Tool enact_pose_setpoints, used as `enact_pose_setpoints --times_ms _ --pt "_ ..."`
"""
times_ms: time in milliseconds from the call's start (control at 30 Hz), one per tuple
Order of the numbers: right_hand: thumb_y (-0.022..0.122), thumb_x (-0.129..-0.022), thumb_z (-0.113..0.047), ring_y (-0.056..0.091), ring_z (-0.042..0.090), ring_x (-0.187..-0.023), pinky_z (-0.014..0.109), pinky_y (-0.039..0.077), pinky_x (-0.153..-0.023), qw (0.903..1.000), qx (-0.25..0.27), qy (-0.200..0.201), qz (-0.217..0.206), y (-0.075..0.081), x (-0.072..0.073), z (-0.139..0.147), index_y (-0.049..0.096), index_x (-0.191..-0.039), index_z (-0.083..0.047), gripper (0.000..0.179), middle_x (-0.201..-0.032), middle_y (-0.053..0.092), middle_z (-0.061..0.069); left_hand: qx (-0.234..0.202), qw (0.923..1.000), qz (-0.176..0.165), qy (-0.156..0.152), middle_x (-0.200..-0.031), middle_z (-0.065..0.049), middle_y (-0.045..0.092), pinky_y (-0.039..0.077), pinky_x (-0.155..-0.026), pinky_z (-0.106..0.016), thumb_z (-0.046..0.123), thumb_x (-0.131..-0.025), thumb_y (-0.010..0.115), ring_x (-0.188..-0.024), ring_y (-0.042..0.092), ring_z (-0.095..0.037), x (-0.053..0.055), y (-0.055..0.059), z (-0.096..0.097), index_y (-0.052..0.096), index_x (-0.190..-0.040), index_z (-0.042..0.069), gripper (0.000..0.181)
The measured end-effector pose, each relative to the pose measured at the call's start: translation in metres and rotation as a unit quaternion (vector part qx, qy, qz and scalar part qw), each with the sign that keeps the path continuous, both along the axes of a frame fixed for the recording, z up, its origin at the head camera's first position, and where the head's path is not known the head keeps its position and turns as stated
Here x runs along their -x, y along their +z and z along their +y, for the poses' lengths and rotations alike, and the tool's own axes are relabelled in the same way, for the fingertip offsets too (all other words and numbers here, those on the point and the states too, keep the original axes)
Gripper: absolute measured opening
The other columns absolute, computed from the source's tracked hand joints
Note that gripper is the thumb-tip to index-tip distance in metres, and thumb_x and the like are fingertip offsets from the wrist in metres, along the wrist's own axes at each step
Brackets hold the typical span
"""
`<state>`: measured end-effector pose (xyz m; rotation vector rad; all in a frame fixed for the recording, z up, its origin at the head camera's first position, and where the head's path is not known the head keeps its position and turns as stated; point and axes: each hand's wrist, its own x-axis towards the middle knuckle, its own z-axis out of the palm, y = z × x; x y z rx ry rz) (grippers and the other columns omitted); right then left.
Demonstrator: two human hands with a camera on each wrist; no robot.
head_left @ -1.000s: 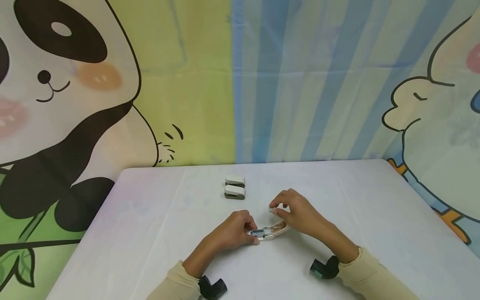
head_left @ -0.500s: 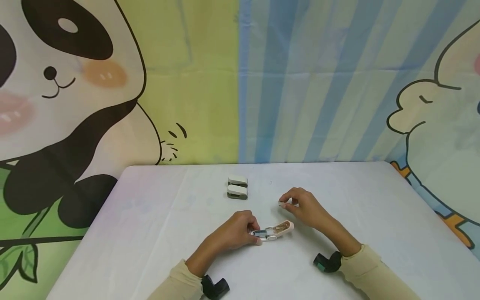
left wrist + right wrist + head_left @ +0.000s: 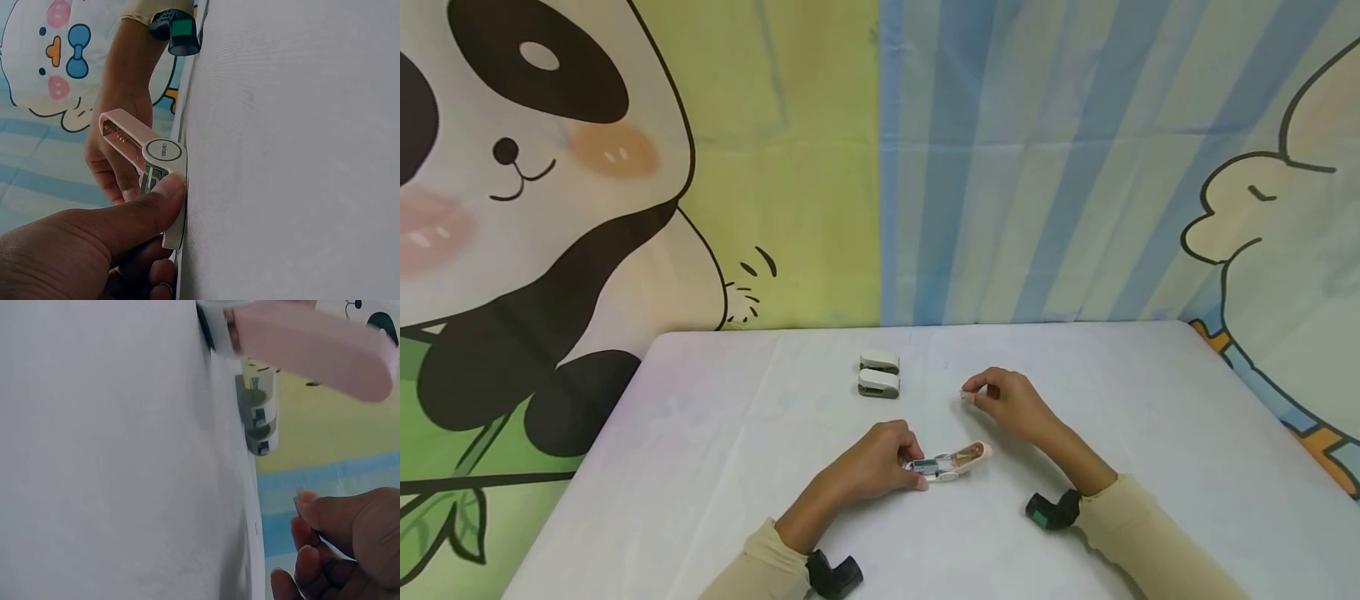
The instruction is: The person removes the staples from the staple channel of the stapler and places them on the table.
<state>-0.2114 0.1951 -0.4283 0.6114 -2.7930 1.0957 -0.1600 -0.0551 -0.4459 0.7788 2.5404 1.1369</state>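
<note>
My left hand (image 3: 880, 462) grips the base of a small pink-and-white stapler (image 3: 946, 467) low over the white table. The stapler's top is swung up, so its metal staple channel (image 3: 150, 179) shows, and the pink lid (image 3: 312, 344) points right. Beyond the stapler and apart from it, my right hand (image 3: 1011, 404) pinches a tiny, thin grey piece (image 3: 296, 505) between thumb and index finger. Most of that piece is hidden by the fingertips, and I cannot tell what kind it is.
Two small white-and-grey staplers (image 3: 878, 384) lie one behind the other near the table's (image 3: 760, 450) back. A cartoon-printed cloth (image 3: 820, 167) hangs behind the far edge. Black camera mounts (image 3: 1052, 509) sit on both wrists.
My right hand has drawn away from the stapler toward the back right, still pinching the small piece. My left hand keeps its grip on the stapler. The head view has shifted slightly.
</note>
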Motion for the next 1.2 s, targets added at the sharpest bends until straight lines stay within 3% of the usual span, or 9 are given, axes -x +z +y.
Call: enact_pose_setpoints --times_ms 233,400,567,1200 --pt "0.069 -0.088 -0.003 0.048 0.018 -0.066 0.029 0.041 -0.057 0.9994 -0.009 -0.015 -0.028 0.002 0.029 -0.006 0.074 -0.099 -0.004 0.011 -0.085 0.065 0.004 0.0 1.0 0.004 -0.006 -0.08 0.006 0.054 0.044 -0.063 -0.022 0.016 -0.074 0.086 -0.071 0.049 -0.006 0.001 0.001 0.002 0.07 -0.087 0.013 0.021" --pt "0.066 -0.089 -0.004 0.05 0.02 -0.073 0.032 0.043 -0.064 0.9977 -0.026 -0.033 -0.054 0.0 0.051 -0.009 0.074 -0.098 -0.005 0.012 -0.093 0.067 0.007 -0.002 0.9999 0.01 -0.007 -0.079 0.005 0.054 0.043 -0.062 -0.021 0.015 -0.074 0.086 -0.071 0.049 -0.006 0.0 0.001 0.004 0.071 -0.086 0.012 0.02" --pt "0.066 -0.091 -0.006 0.056 0.021 -0.08 0.036 0.046 -0.073 0.9974 -0.03 -0.029 -0.059 -0.004 0.065 -0.011 0.074 -0.098 -0.005 0.011 -0.093 0.069 0.006 -0.002 1.0 0.008 -0.005 -0.079 0.005 0.054 0.043 -0.062 -0.021 0.014 -0.073 0.087 -0.07 0.049 -0.006 -0.002 0.002 0.005 0.071 -0.086 0.012 0.02" --pt "0.07 -0.09 -0.009 0.056 0.022 -0.084 0.038 0.048 -0.076 0.9951 -0.056 -0.028 -0.077 -0.013 0.07 -0.023 0.075 -0.099 -0.005 0.011 -0.092 0.066 0.006 0.006 1.0 0.002 -0.002 -0.079 0.006 0.054 0.043 -0.062 -0.022 0.015 -0.073 0.087 -0.07 0.049 -0.006 0.001 0.001 0.001 0.07 -0.086 0.013 0.021"
